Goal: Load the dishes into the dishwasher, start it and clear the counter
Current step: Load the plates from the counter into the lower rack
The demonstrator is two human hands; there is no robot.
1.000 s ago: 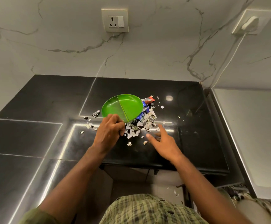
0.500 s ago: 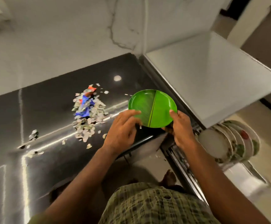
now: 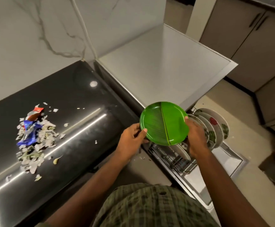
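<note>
Now green plate [image 3: 164, 123] over dishwasher rack [image 3: 174, 158].

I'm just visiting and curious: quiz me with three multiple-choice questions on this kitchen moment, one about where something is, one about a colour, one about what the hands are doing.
1. Where does the pile of scraps lie?
A. on the black counter
B. in the dishwasher rack
C. on the floor

2. What colour is the plate being held?
A. white
B. green
C. blue

3. How is that plate held?
A. by the left hand alone
B. by both hands, at opposite edges
C. by neither; it lies flat on the counter

Answers:
1 A: the scraps are spread on the counter.
2 B: the plate is bright green.
3 B: the left hand and the right hand each grip a rim, above the dishwasher rack.
</note>
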